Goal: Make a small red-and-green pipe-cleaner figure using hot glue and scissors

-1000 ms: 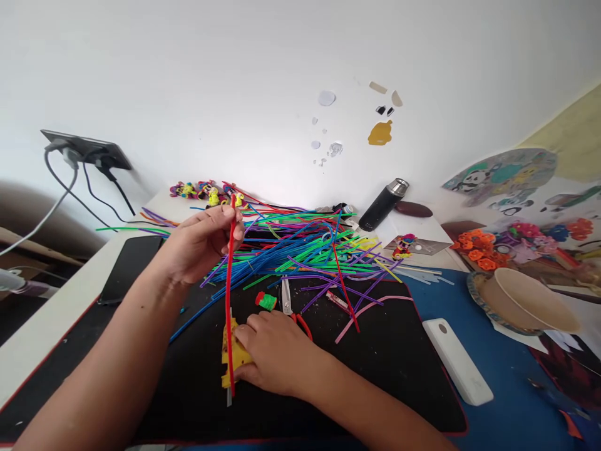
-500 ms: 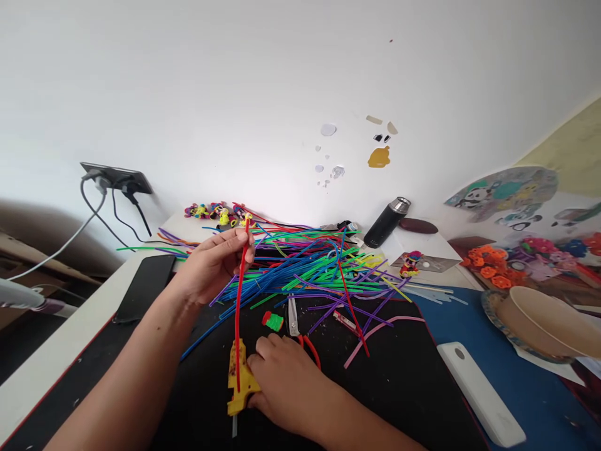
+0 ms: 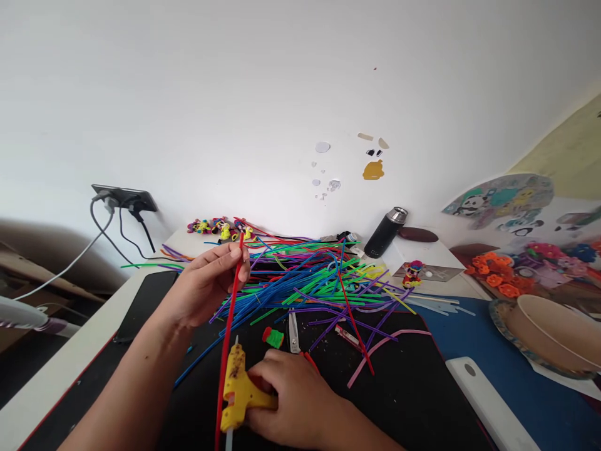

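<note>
My left hand [image 3: 206,279] pinches a long red pipe cleaner [image 3: 228,332] between thumb and fingers near its upper end; it slants down past the bottom edge of the view. My right hand [image 3: 298,398] is wrapped round the handle of a yellow hot glue gun [image 3: 238,388]. The nozzle points away from me, just right of the red stem, and a clear glue stick [image 3: 229,440] sticks out at its back. Beyond my right hand lie scissors [image 3: 293,333] with orange handles, partly covered by the hand, and a small green and red coil [image 3: 273,337].
A heap of coloured pipe cleaners [image 3: 300,275] spreads across the black mat. Small fuzzy figures [image 3: 220,228] stand against the wall. A black flask [image 3: 385,235] leans at the back right, a phone [image 3: 146,305] lies left, and a white power bank-like slab [image 3: 491,401] lies right.
The glue gun has turned and come out from behind the red pipe cleaner, now beside it on the right. The pipe cleaner's lower end has swung left and nearer. The view has tilted up slightly.
</note>
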Demonstrator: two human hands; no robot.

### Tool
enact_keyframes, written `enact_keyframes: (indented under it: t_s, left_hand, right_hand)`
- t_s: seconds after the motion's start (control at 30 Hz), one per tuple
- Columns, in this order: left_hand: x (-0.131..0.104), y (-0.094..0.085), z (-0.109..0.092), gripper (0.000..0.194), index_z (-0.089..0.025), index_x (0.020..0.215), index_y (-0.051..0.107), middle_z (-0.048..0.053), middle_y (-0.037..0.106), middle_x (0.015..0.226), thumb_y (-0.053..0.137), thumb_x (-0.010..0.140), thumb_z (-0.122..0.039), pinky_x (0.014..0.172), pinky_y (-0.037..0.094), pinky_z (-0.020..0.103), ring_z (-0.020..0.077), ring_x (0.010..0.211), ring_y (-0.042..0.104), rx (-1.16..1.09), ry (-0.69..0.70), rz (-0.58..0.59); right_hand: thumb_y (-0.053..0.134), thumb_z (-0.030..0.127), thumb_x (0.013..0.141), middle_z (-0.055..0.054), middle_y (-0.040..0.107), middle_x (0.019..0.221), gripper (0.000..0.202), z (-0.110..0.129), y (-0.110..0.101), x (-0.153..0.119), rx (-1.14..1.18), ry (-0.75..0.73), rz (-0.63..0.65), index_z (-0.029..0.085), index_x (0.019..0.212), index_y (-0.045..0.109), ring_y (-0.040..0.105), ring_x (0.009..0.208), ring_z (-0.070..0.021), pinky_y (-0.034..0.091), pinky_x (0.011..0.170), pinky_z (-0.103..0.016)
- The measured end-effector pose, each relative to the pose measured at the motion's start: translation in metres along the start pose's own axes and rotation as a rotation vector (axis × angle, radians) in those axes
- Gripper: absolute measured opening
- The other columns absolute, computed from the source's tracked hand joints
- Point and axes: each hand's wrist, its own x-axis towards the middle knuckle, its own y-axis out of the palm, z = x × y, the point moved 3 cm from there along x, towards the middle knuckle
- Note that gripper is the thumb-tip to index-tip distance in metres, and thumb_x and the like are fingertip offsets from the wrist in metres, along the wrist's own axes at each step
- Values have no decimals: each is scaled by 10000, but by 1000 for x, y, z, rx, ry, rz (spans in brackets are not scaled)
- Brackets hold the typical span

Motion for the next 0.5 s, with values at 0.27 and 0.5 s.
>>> enact_keyframes:
  t_s: [0.27,0.5]
  left_hand:
    - [-7,0,-16,293,-173,794,793,-10,609,571,991,790,-389,504,478,193,107,520,518,-80,97,5]
    - [7,-1,19,362,-151,805,811,22,660,595,1005,752,-453,512,455,192,114,533,558,-13,-71,-27]
  right_hand:
    - [847,666,846,-26,664,801,580,-34,-28,11,1108,138,-231,144,1096,814,571,621,-144,437,636,-295]
    - [932,671,765,26,570,704,612,-38,-49,30,1564,127,-406,112,988,816,520,499,-91,348,449,-220]
